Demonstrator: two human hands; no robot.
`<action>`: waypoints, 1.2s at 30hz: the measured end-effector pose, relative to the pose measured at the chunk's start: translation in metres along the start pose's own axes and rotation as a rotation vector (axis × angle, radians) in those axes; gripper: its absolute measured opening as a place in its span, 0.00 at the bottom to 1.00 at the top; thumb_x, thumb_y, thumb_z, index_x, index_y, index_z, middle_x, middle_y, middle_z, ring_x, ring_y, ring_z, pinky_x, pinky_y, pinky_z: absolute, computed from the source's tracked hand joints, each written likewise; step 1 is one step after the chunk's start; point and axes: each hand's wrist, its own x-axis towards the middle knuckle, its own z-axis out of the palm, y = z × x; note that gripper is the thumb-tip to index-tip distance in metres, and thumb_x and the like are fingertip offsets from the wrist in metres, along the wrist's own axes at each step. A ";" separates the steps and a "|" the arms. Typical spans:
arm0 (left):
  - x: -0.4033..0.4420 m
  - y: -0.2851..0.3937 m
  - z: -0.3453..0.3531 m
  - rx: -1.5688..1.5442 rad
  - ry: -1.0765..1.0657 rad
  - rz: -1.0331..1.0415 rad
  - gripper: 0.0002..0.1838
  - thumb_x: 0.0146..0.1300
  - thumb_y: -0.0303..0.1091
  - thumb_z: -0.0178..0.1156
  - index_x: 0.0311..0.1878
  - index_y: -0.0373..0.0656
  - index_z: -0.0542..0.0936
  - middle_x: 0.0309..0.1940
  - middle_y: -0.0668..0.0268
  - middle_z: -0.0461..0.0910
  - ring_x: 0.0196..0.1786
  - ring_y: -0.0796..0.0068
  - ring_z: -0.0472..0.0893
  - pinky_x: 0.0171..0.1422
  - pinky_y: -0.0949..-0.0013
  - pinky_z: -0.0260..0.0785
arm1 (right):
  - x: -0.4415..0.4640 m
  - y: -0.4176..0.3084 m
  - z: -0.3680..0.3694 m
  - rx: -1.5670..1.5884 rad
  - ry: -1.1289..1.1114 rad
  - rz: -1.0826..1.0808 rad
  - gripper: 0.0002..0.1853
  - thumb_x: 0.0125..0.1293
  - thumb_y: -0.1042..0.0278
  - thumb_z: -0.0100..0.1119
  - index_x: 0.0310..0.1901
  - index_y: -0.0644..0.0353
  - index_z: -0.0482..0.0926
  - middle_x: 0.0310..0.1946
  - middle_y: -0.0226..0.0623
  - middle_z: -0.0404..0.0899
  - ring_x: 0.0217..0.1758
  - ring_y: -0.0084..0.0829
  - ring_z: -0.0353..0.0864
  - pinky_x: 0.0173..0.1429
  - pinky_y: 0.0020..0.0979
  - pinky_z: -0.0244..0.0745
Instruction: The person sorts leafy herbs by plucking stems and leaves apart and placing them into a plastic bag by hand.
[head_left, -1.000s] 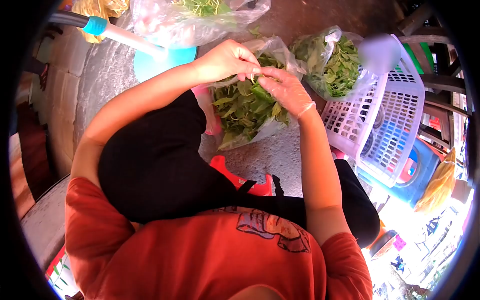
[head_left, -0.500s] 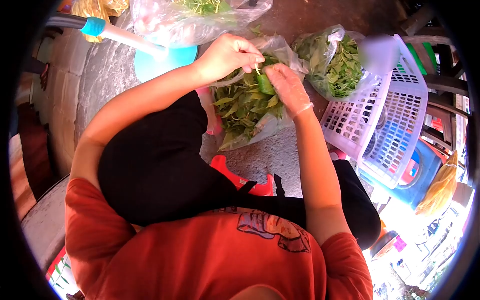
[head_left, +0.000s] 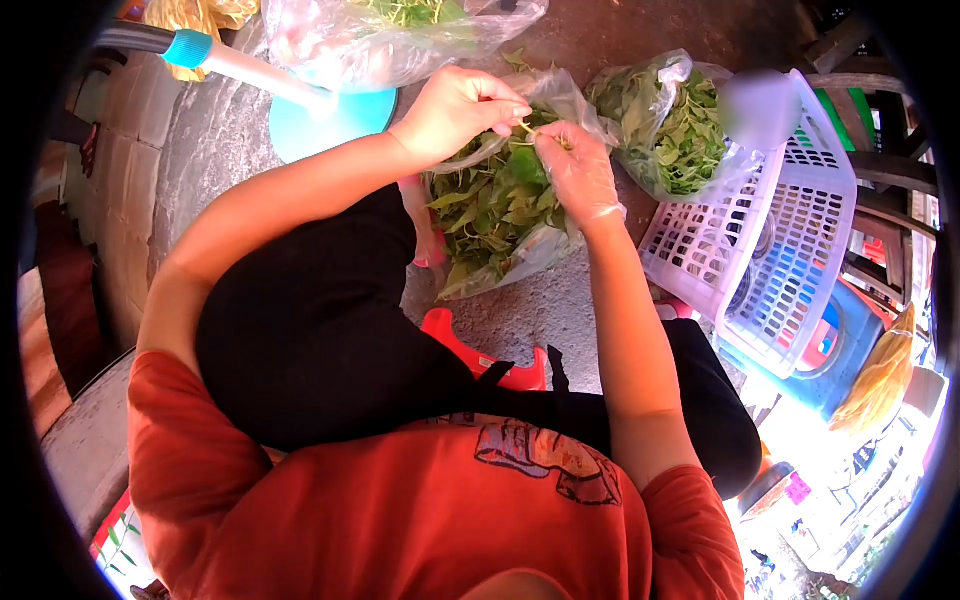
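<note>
My left hand (head_left: 465,115), bare, pinches one end of a thin pale green stem (head_left: 527,128) between thumb and fingertips. Close beside it, my right hand (head_left: 578,172) wears a clear plastic glove, its thumb and finger closed at the stem's other end. Both hands are above an open clear plastic bag (head_left: 500,283) full of leafy greens (head_left: 490,215). A broader, brighter leaf (head_left: 524,165) shows just under the fingers; whether it hangs from the stem I cannot tell.
To the right are another bag of greens (head_left: 690,135) and white perforated baskets (head_left: 735,220) by a blue tub (head_left: 845,385). A third clear bag (head_left: 420,55) and a turquoise round base (head_left: 370,115) with a pole lie ahead. A red plastic stool (head_left: 515,376) is between my legs.
My right hand has turned slightly and its fingers have come up to the stem. The bright green leaf that stood out under the hands now shows less plainly. My left hand has hardly moved.
</note>
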 end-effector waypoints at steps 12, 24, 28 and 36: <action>0.006 0.000 -0.007 -0.409 -0.247 -0.247 0.12 0.66 0.36 0.52 0.43 0.37 0.75 0.39 0.57 0.80 0.42 0.68 0.81 0.48 0.70 0.74 | 0.006 0.015 -0.042 0.073 -0.010 0.231 0.13 0.58 0.60 0.56 0.38 0.59 0.78 0.37 0.36 0.77 0.40 0.30 0.74 0.48 0.32 0.68; -0.015 -0.068 -0.012 0.364 -0.445 -0.508 0.11 0.54 0.25 0.52 0.41 0.35 0.76 0.33 0.65 0.76 0.33 0.74 0.75 0.40 0.71 0.69 | -0.008 0.035 0.035 -0.738 -0.200 0.113 0.11 0.55 0.65 0.55 0.40 0.55 0.77 0.41 0.46 0.77 0.47 0.44 0.77 0.51 0.41 0.71; -0.014 -0.063 -0.014 0.551 -0.329 -0.058 0.11 0.53 0.31 0.59 0.40 0.40 0.77 0.33 0.63 0.73 0.37 0.73 0.74 0.41 0.70 0.68 | 0.001 0.032 -0.002 -0.459 -0.294 0.077 0.12 0.53 0.63 0.57 0.39 0.57 0.79 0.40 0.46 0.78 0.42 0.40 0.78 0.49 0.35 0.70; -0.011 -0.049 -0.005 0.815 -0.371 0.148 0.12 0.51 0.36 0.62 0.37 0.40 0.79 0.34 0.61 0.74 0.41 0.61 0.75 0.43 0.61 0.68 | -0.001 0.001 -0.054 0.180 -0.286 0.215 0.11 0.52 0.65 0.64 0.34 0.61 0.78 0.30 0.29 0.75 0.34 0.21 0.71 0.40 0.25 0.67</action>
